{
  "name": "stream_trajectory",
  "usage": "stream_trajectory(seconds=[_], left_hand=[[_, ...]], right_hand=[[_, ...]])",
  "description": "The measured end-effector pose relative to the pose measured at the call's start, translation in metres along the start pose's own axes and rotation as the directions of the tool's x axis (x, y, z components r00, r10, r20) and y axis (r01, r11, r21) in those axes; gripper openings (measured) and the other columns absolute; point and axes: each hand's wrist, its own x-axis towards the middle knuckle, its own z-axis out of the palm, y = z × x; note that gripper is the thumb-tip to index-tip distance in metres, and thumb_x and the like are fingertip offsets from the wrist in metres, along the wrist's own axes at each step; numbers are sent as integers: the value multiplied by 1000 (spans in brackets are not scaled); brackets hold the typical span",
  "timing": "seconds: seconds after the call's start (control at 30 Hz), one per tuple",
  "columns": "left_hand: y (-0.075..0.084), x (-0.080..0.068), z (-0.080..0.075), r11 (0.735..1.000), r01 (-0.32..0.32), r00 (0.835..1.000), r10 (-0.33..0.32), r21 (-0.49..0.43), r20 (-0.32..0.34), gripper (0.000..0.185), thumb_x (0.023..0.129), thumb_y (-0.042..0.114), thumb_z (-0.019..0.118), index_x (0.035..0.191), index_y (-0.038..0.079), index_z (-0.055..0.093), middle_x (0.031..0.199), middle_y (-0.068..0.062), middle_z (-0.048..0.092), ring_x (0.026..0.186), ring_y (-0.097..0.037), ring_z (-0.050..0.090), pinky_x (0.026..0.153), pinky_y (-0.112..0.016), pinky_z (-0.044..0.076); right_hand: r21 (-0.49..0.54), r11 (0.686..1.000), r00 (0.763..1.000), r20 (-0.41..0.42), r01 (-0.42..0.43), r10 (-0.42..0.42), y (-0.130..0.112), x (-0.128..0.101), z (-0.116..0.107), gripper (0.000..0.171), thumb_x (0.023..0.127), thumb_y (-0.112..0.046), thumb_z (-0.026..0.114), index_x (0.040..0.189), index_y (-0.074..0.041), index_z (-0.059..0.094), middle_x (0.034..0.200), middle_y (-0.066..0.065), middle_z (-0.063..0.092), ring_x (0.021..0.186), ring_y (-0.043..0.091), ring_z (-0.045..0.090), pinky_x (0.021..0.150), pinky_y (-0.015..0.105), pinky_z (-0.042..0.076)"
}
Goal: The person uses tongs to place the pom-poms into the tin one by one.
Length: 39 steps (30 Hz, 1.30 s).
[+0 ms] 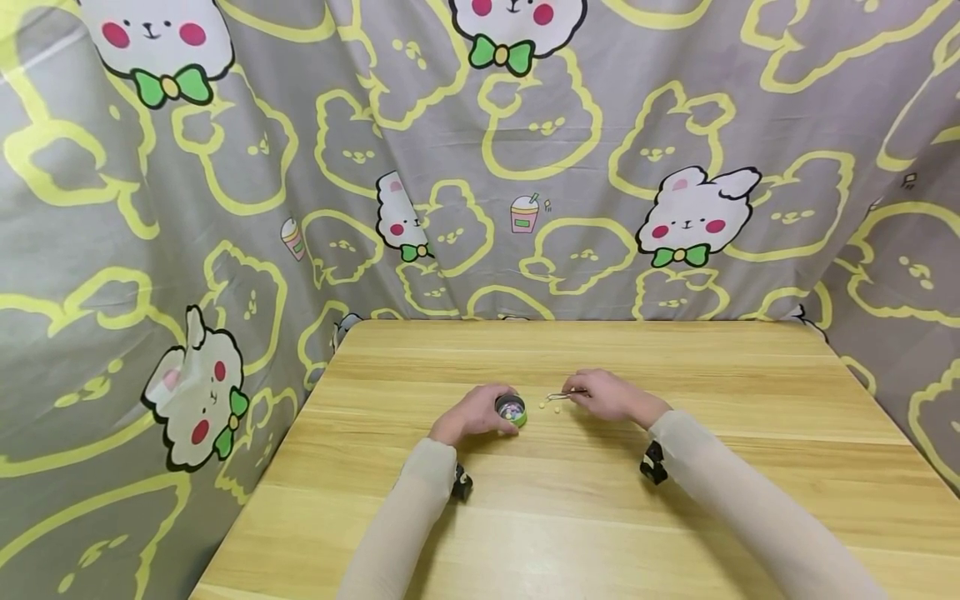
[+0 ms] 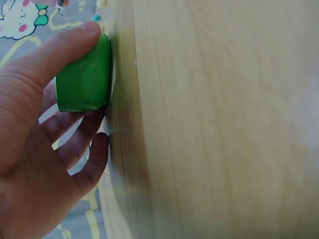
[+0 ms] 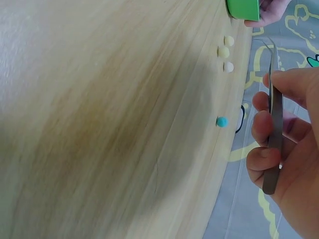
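My left hand (image 1: 477, 410) holds a small round green container (image 1: 520, 422) on the table, thumb on the near side and fingers around the far side. Its open top faces up, with small multicoloured beads (image 1: 512, 411) inside. In the left wrist view the green wall (image 2: 84, 79) shows between thumb and fingers. My right hand (image 1: 609, 395) grips metal tweezers (image 3: 275, 134), their bent tips pointing toward the container and slightly apart. Pale yellow beads (image 3: 223, 52) lie between the hands. A blue bead (image 3: 222, 122) lies nearer the right hand, hidden in the head view.
The wooden table (image 1: 570, 517) extends around both hands. A grey curtain (image 1: 450, 150) with yellow outlines and white cartoon animals hangs behind it and along both sides. Black wrist devices (image 1: 654, 463) sit under the sleeves.
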Motion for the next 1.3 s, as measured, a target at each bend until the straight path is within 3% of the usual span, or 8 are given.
stream_trajectory(seconds=[1.3], left_hand=[[-3,1,0,1000,-14,1000,14,-21,-3,56,70,30,85,118,17,60,109,6,61,100,-12,55,90,-31,43]], right_hand=[[15,1000,1000,6,13,-13,-3,7,8,16,94,-11,56,106,-11,67,96,-2,60,83,11,55,72,33,47]])
